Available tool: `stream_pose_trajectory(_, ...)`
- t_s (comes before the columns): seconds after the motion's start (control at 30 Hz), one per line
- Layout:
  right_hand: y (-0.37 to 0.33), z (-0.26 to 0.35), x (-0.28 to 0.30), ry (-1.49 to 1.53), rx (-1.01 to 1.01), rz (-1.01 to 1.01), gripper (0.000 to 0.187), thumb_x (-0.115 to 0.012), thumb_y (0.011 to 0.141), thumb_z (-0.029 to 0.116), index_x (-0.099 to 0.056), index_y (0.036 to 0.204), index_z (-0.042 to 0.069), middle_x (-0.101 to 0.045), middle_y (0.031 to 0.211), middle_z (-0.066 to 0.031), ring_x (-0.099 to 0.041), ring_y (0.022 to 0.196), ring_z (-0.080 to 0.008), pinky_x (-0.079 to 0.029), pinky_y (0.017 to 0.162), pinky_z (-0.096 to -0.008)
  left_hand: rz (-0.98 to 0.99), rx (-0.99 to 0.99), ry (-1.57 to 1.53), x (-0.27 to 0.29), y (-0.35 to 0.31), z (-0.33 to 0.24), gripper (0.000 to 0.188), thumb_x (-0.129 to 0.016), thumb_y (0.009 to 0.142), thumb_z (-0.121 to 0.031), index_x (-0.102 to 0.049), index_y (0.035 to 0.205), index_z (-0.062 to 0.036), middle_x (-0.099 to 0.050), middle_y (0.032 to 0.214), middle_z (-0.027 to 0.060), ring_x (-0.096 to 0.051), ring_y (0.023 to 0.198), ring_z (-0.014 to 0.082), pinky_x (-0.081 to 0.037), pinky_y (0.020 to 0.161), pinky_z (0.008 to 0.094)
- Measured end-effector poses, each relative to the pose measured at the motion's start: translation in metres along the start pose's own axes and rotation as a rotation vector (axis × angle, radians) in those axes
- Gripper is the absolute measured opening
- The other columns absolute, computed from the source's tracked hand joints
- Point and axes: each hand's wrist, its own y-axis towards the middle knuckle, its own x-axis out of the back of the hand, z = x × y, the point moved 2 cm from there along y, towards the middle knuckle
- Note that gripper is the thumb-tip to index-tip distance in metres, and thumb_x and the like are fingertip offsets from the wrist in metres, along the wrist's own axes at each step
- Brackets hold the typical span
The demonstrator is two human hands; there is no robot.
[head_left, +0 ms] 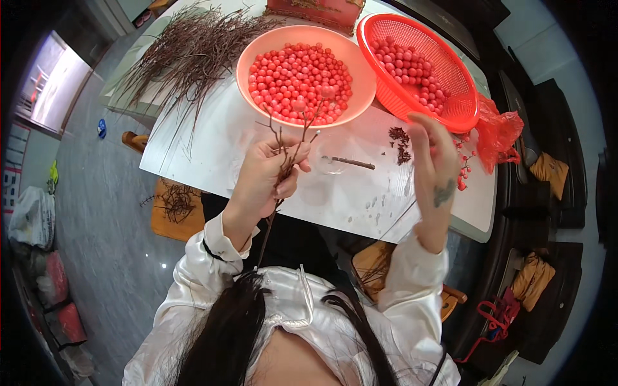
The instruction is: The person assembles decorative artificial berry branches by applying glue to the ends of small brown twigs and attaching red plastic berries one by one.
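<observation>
1. Branch (283, 168), a thin dark twig with several bare forks, sits in the left hand (267, 177), whose fingers are curled shut around its middle; it hangs over the near part of the white table (212, 145).
2. Its long axis runs nearly upright in the picture, leaning a little: the forked tips point away from the person toward the pink bowl (306, 76), and the plain stem points down toward the chest, passing below the wrist.
3. One small pale bead seems to sit on a tip near the bowl's rim, though against the beads behind it this is hard to make out.
4. The right hand (434, 161) is raised beside it, well apart from the branch, fingers loosely bent; whether it pinches anything I cannot tell.
5. Between the hands lie a short brown stick (353, 163) and a small heap of dark scraps (400, 143).
6. Farther out, the bowl and a red basket (421, 67) hold red beads; a bundle of twigs (193, 48) lies at the far left.
</observation>
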Motion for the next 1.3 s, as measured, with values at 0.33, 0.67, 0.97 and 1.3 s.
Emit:
stream_pose_trajectory(0.33, 0.107, -0.044, -0.148, -0.479, 0.511, 0.759, 0.013, -0.050, 0.077, 0.005, -0.063, 0.076, 0.003, -0.062, 0.081, -0.0187, -0.062, 0.076, -0.0340, -0.050, 0.062, -0.0417, -0.039, 0.011, -0.077, -0.010, 0.002, -0.011, 0.011, -0.059, 0.086, -0.015, -0.055, 0.089, -0.0052, -0.055, 0.065, 0.0028, -0.037, 0.034, 0.0071, -0.023, 0.031, 0.0211)
stream_pose_trajectory(0.67, 0.098, -0.075, -0.192, -0.561, 0.575, 0.680, 0.006, -0.048, 0.080, 0.012, -0.053, 0.076, 0.010, -0.057, 0.072, -0.0104, -0.058, 0.068, -0.0292, -0.048, 0.057, -0.0406, 0.061, 0.035, -0.107, -0.012, 0.003, -0.012, 0.006, -0.057, 0.087, -0.014, -0.055, 0.085, -0.0079, -0.050, 0.060, -0.0011, -0.032, 0.031, 0.0051, -0.021, 0.031, 0.0202)
stream_pose_trajectory(0.97, 0.097, -0.072, -0.180, -0.482, 0.549, 0.713, 0.009, -0.051, 0.078, 0.012, -0.058, 0.075, 0.007, -0.060, 0.075, -0.0113, -0.059, 0.071, -0.0295, -0.049, 0.059, -0.0400, 0.034, 0.016, -0.076, -0.013, 0.001, -0.012, 0.006, -0.057, 0.087, -0.012, -0.057, 0.087, -0.0066, -0.051, 0.058, -0.0017, -0.032, 0.031, 0.0044, -0.020, 0.030, 0.0197)
stream_pose_trajectory(1.3, 0.121, -0.053, -0.127, -0.210, 0.472, 0.474, 0.019, -0.065, 0.074, 0.016, -0.061, 0.078, -0.003, -0.060, 0.070, -0.0179, -0.061, 0.066, -0.0318, -0.047, 0.059, -0.0389, 0.052, -0.011, -0.084, -0.017, 0.001, -0.011, 0.009, -0.058, 0.086, -0.012, -0.058, 0.092, -0.0057, -0.051, 0.057, -0.0015, -0.032, 0.030, 0.0049, -0.020, 0.030, 0.0200)
